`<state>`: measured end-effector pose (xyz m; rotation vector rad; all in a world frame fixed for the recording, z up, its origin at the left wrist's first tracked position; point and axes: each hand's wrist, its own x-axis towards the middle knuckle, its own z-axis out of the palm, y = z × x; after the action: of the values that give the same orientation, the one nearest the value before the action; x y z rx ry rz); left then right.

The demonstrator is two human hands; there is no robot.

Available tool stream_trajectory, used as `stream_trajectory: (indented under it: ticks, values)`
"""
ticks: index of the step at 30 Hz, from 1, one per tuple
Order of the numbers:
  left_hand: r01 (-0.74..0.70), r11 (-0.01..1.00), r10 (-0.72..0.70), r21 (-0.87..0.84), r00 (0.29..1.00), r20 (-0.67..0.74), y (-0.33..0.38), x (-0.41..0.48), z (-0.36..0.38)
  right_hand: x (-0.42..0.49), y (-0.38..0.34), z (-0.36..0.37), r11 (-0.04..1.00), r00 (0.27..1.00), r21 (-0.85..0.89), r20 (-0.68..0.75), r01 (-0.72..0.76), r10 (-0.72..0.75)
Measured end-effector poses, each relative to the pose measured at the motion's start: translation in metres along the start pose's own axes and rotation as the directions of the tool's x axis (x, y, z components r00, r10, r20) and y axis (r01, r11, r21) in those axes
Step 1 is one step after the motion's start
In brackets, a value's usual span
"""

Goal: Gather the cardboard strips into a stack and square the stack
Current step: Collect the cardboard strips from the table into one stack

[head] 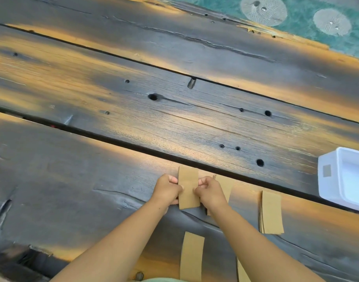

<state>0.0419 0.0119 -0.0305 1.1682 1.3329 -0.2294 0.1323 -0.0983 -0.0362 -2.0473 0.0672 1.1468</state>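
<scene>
A brown cardboard strip stack (188, 188) stands on the dark wooden table, held between both hands. My left hand (166, 189) presses its left long edge and my right hand (210, 191) presses its right long edge. Just behind my right hand lies another strip pile (225, 185), partly hidden by the hand. A further small stack of strips (271, 212) rests to the right, its edges slightly fanned. One single strip (191, 258) lies near me between my forearms, and a strip corner (242, 272) shows at the bottom edge under my right arm.
A white plastic bin (327, 180) sits at the right edge of the table. The plank table (133, 110) has wide gaps and knot holes. A green patterned carpet (300, 21) shows beyond the far edge.
</scene>
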Motion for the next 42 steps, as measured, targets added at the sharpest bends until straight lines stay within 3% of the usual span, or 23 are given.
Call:
stream_trajectory:
  ticks: [8, 14, 19, 27, 36, 42]
  values:
    - [-0.111, 0.975, 0.156, -0.193, 0.958, 0.24, -0.003, -0.04, 0.009, -0.046, -0.006, -0.041, 0.978, 0.98, 0.207, 0.185, 0.038, -0.077]
    - [-0.002, 0.929, 0.135, -0.37, 0.934, 0.332, -0.011, -0.067, 0.023, -0.076, 0.005, -0.051, 0.967, 0.96, 0.247, 0.246, 0.068, -0.13]
    - [0.079, 0.911, 0.082, -0.404, 0.928, 0.365, -0.023, -0.085, 0.04, -0.087, 0.024, -0.06, 0.978, 0.967, 0.149, 0.187, 0.148, -0.175]
    - [0.122, 0.894, 0.046, -0.43, 0.932, 0.36, -0.032, -0.092, 0.064, -0.08, 0.05, -0.07, 0.988, 0.991, 0.086, 0.027, 0.13, -0.133]
    - [0.136, 0.913, -0.038, -0.385, 0.967, 0.252, -0.02, -0.064, 0.057, -0.051, 0.061, -0.096, 0.997, 0.999, 0.069, -0.004, -0.037, 0.037]
    - [0.046, 0.989, -0.028, -0.139, 0.991, 0.127, -0.009, -0.04, 0.066, -0.031, 0.064, -0.095, 0.999, 0.996, 0.01, -0.074, -0.052, 0.052]
